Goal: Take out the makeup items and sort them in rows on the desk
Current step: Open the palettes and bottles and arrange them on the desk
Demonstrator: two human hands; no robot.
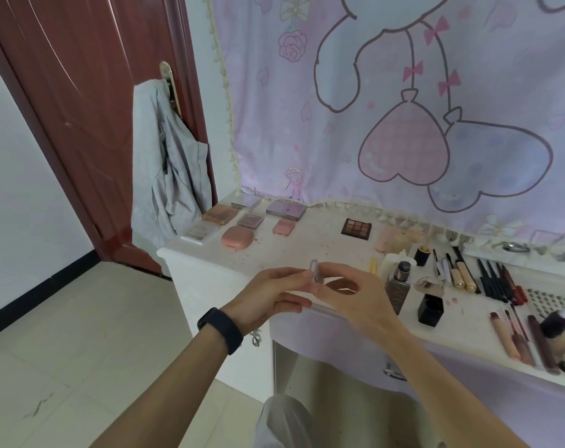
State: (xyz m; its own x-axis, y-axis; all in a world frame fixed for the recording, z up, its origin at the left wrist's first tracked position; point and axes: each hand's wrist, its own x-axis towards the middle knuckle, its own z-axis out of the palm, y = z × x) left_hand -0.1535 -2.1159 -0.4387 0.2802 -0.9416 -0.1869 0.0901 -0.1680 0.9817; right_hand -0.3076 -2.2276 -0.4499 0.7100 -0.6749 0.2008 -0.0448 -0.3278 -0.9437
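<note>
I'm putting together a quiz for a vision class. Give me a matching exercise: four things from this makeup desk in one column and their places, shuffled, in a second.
Things
1. nine-pan brown eyeshadow palette
2. rounded pink case
3. black cube-shaped container
4. small clear item

Places
A. pinched between the left hand and the right hand
B. left end of the desk, beside the tan palette
C. near the front edge, right of the hands
D. lying alone mid-desk, toward the back

Pairs: 1-D, 2-B, 3-C, 4-A
</note>
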